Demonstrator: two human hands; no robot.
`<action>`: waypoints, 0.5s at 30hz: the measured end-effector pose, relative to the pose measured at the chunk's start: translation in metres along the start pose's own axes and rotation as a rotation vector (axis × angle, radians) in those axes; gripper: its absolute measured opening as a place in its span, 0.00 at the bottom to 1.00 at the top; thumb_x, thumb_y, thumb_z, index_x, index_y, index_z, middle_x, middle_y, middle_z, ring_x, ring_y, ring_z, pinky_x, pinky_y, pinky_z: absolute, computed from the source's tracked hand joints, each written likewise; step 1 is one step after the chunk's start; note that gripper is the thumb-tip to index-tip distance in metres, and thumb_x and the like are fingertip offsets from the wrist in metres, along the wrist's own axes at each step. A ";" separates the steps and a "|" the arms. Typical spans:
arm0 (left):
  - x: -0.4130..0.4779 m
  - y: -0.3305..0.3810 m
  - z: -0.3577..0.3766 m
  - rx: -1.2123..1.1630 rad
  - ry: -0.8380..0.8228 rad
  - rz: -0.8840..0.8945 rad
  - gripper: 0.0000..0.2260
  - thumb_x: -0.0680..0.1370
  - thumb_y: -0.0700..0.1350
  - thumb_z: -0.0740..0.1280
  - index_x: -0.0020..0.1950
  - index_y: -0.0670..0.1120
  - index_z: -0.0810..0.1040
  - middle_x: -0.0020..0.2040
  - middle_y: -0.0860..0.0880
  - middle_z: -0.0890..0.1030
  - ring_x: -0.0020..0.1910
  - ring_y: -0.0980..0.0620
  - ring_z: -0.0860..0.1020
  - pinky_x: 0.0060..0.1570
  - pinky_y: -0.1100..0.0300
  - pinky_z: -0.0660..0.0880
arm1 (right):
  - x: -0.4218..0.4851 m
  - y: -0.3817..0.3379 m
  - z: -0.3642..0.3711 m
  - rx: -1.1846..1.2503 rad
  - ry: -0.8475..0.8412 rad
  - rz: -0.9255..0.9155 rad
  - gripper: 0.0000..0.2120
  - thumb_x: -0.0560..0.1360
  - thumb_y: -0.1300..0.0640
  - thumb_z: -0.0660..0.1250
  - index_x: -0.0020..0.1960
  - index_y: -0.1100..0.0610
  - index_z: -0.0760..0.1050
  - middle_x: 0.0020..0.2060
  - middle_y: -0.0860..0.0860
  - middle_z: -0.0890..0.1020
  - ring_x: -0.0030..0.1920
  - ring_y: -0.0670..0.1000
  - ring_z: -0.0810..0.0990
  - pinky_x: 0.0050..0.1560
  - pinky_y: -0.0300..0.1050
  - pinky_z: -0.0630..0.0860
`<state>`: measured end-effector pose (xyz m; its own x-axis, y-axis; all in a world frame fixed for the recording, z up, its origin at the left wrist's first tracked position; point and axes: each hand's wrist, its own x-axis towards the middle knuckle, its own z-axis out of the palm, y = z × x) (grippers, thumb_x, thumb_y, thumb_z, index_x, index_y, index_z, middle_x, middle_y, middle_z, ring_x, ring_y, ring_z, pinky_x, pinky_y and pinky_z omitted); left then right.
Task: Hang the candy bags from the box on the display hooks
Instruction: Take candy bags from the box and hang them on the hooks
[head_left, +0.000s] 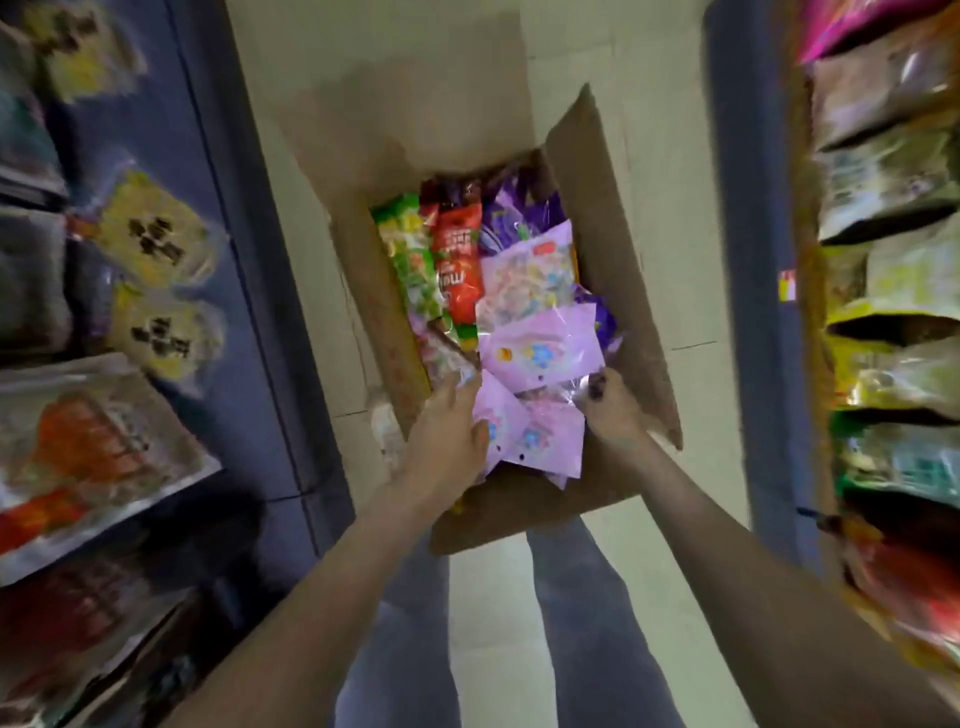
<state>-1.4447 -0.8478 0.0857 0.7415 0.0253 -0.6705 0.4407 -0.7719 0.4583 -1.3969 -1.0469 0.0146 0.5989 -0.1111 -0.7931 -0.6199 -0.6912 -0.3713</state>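
An open cardboard box (613, 218) stands on the floor between two shelf units, full of candy bags. Pink-headed bags (540, 348) lie on top at the near end; a red bag (460, 265), a green bag (410, 260) and purple bags (511, 218) lie further back. My left hand (447, 436) reaches into the box's near left side, its fingers around a pink bag (501, 421). My right hand (610, 410) is at the near right side, fingers curled on the clear edge of the pink bags. The view is blurred by motion.
Hanging snack bags (150, 239) fill the blue display on the left. More packets (883, 182) hang on the right-hand display. A tiled floor (665, 130) runs between them. My legs in jeans (571, 623) stand just behind the box.
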 end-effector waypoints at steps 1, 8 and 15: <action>0.006 -0.008 0.008 -0.007 0.007 -0.017 0.23 0.80 0.43 0.61 0.75 0.45 0.62 0.75 0.43 0.62 0.71 0.42 0.65 0.66 0.55 0.61 | 0.012 0.006 0.010 0.045 0.043 0.060 0.15 0.74 0.59 0.68 0.59 0.60 0.71 0.50 0.54 0.78 0.50 0.54 0.77 0.43 0.40 0.66; 0.023 -0.018 0.016 -0.042 0.078 -0.021 0.19 0.81 0.42 0.60 0.72 0.44 0.67 0.71 0.45 0.68 0.70 0.46 0.66 0.68 0.50 0.67 | 0.036 -0.014 0.022 0.288 0.332 0.117 0.02 0.75 0.64 0.63 0.44 0.60 0.70 0.42 0.56 0.75 0.42 0.52 0.72 0.34 0.39 0.60; 0.002 0.045 -0.047 -0.005 0.157 0.136 0.27 0.79 0.35 0.61 0.76 0.51 0.60 0.76 0.42 0.59 0.73 0.43 0.59 0.69 0.52 0.62 | -0.041 -0.101 -0.036 -0.064 0.169 -0.387 0.09 0.80 0.62 0.56 0.58 0.60 0.70 0.36 0.58 0.74 0.37 0.57 0.71 0.35 0.46 0.63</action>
<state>-1.3993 -0.8528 0.1323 0.8639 0.0204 -0.5033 0.3334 -0.7721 0.5410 -1.3406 -0.9985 0.1018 0.8592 0.0539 -0.5087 -0.3032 -0.7474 -0.5912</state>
